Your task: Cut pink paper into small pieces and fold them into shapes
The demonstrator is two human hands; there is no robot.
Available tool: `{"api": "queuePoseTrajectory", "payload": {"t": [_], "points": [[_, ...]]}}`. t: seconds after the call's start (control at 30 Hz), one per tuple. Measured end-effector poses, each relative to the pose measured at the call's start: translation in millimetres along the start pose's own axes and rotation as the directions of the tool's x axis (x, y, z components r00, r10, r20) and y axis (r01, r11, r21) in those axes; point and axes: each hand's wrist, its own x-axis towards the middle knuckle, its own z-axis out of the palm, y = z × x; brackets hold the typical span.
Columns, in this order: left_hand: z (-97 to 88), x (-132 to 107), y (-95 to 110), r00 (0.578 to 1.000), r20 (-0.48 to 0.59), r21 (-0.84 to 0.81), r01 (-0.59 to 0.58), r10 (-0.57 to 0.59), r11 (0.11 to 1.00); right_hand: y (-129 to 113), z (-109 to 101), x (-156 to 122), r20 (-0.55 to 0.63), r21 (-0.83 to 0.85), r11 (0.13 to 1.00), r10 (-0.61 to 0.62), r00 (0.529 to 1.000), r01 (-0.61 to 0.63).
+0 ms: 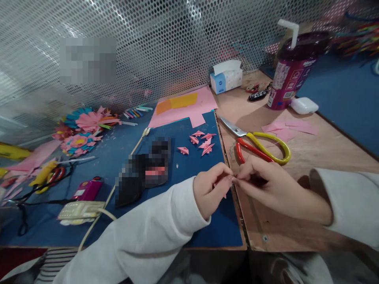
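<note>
My left hand (211, 191) and my right hand (266, 187) meet fingertip to fingertip over the seam between the blue mat and the wooden tabletop. Both are closed in a pinch. A small piece of pink paper (224, 195) peeks out below the left fingers; most of it is hidden by them. Just beyond, several small folded pink paper pieces (207, 144) with pointed ends lie on the blue mat (204, 232). Scissors (254, 144) with one red and one yellow handle rest on the wood behind my right hand, blades slightly apart.
Pink paper strips (288, 129), a white earphone case (304, 105), a purple cup with straw (291, 75) and a tissue pack (226, 79) stand right. Pink sheets (189, 108) lie at the back. Left are paper flowers (81, 130), a power strip (79, 212) and a blurred-out dark object (142, 173).
</note>
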Motion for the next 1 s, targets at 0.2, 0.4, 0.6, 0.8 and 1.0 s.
{"api": "queuePoseTrajectory", "payload": {"t": [0.2, 0.4, 0.6, 0.8, 1.0], "points": [[-14.8, 9.1, -4.9, 0.988, 0.142, 0.033, -0.063, 0.057, 0.997, 1.0, -2.4, 4.8, 0.102, 0.169, 0.94, 0.281, 0.954, -0.295], [-23.5, 12.5, -6.8, 0.934, 0.346, 0.018, -0.105, 0.093, 0.994, 1.0, -3.1, 4.7, 0.26, 0.26, 0.882, 0.329, 0.908, -0.393], [-27.4, 14.8, -7.6, 0.908, 0.412, -0.061, -0.057, 0.078, 0.996, 0.8, -4.2, 5.0, 0.318, 0.232, 0.878, 0.339, 0.886, -0.419], [-26.7, 17.5, -6.6, 0.903, 0.426, -0.049, -0.039, 0.057, 0.998, 0.9, -3.7, 5.0, 0.338, 0.285, 0.896, 0.238, 0.911, -0.34], [-24.9, 16.4, -4.9, 0.911, 0.411, -0.028, -0.036, 0.044, 0.999, 2.0, -3.7, 4.1, 0.376, 0.27, 0.905, 0.216, 0.901, -0.33]]}}
